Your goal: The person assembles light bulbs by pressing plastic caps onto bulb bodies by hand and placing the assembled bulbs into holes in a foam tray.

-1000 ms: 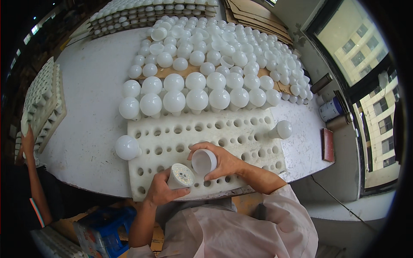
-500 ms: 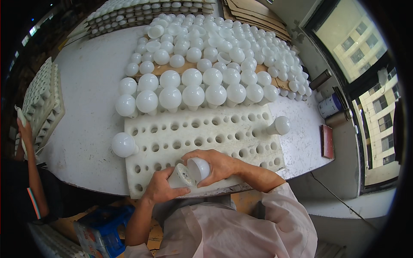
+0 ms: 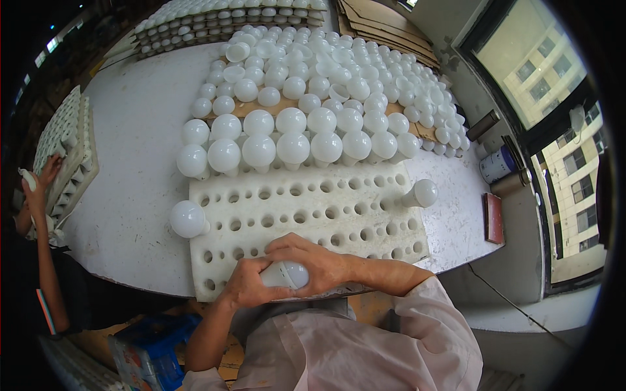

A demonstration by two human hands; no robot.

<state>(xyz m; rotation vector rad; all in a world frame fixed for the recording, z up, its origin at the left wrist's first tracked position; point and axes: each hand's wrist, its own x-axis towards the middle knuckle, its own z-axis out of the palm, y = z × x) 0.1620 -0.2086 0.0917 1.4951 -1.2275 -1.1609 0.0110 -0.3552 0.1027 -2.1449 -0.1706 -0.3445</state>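
Observation:
Over the near edge of a white foam tray (image 3: 313, 210) full of round holes, both my hands close round one light bulb. My left hand (image 3: 244, 285) grips the white bulb base (image 3: 275, 276). Wrapped round the frosted dome cover (image 3: 297, 275) is my right hand (image 3: 318, 266). The cover sits against the base, and its seam is partly hidden by my fingers. Bulbs (image 3: 293, 146) with round covers stand in two rows at the tray's far side. One bulb (image 3: 188, 219) is at its left edge, and another (image 3: 425, 193) leans at its right.
Many loose dome covers (image 3: 295, 86) lie on cardboard behind the tray. Stacked trays of bulbs (image 3: 195, 29) stand at the far left. A co-worker's hand (image 3: 49, 171) reaches to a tray (image 3: 81, 156) on the left. A red box (image 3: 494, 217) and tin (image 3: 501, 163) are by the window.
The dome cover, tilted apart from the base before, is now against it, and my hands have drawn together. A second hand of the co-worker now shows at the left tray.

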